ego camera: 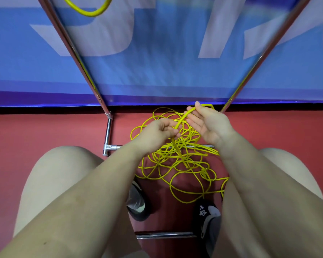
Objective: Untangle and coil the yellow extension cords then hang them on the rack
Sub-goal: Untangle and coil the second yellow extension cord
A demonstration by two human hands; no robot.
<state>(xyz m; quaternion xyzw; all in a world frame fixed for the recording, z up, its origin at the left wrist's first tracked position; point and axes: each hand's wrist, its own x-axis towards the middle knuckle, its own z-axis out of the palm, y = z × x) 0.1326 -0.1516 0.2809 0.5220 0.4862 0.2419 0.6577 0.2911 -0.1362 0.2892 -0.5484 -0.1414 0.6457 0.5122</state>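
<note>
While both hands pinched one cord running from seven to one o'clock, left hand low, right hand high, the tangle lay at six o'clock beneath them.

The person is showing two bare forearms with no sleeves, watch, or bands visible on either one. The left hand and the right hand are wearing no gloves and no rings that can be made out. Both legs are showing bare at the thighs and knees; no trouser or short hem is appearing in view. The left shoe is showing a grey upper with a lighter toe section and a dark sole edge. The right shoe is showing a black upper carrying a small white star-like marking, with a grey panel alongside it.
</note>
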